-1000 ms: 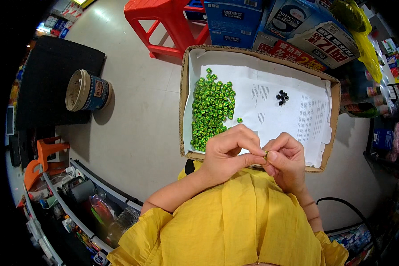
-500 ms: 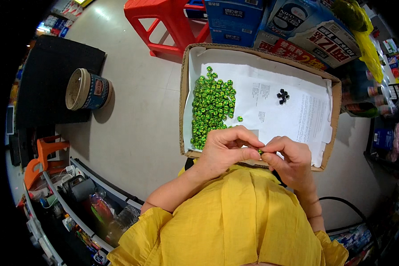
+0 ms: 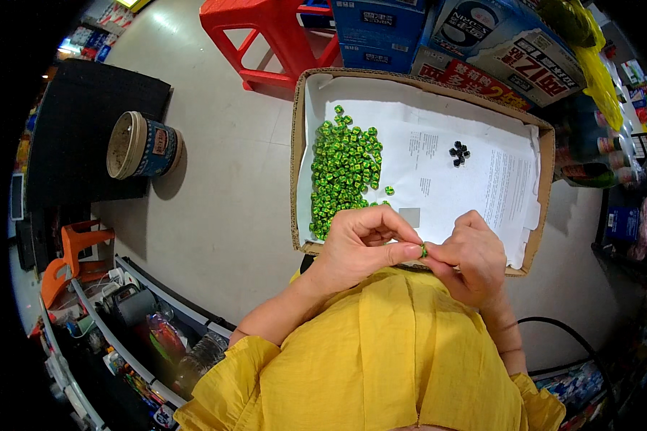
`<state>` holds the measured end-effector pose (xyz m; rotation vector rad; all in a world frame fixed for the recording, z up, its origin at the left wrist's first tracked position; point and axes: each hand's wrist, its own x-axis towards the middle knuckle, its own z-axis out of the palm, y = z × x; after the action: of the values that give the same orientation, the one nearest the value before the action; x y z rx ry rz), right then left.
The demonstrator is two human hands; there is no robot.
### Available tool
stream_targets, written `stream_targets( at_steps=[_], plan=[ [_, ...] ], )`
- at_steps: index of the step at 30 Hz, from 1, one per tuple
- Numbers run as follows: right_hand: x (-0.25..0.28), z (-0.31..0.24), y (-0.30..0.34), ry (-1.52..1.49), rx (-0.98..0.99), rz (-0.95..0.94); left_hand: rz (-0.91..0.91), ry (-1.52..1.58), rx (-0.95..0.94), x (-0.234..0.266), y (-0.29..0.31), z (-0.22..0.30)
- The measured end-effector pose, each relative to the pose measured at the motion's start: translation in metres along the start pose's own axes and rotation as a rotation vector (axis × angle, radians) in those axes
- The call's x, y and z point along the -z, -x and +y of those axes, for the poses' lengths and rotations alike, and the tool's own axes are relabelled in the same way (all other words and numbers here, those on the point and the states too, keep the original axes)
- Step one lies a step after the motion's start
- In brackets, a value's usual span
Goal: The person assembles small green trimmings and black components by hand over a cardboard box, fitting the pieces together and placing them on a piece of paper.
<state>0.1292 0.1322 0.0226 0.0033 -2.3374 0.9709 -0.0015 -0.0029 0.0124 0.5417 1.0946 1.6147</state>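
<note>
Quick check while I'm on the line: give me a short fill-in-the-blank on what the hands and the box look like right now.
1. Left hand and right hand pinch one small ____ bead between them.
2. The pile of green beads lies in the ____ half of the cardboard box.
3. The few black pieces rest on white ____.

Missing words: green; left; paper
</note>
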Motion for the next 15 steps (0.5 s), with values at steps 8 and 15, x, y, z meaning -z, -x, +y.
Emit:
stream_targets(
  at_steps=[8, 15],
  plan=[
    [0.004, 0.003, -0.007, -0.474, -0.342, -0.153, -0.135, 0.157, 0.075, 0.002, -0.002, 0.01],
    [0.01, 0.017, -0.015, -0.492, -0.087, -0.298, -0.255, 0.021, 0.213, 0.01, -0.012, 0.016]
  ],
)
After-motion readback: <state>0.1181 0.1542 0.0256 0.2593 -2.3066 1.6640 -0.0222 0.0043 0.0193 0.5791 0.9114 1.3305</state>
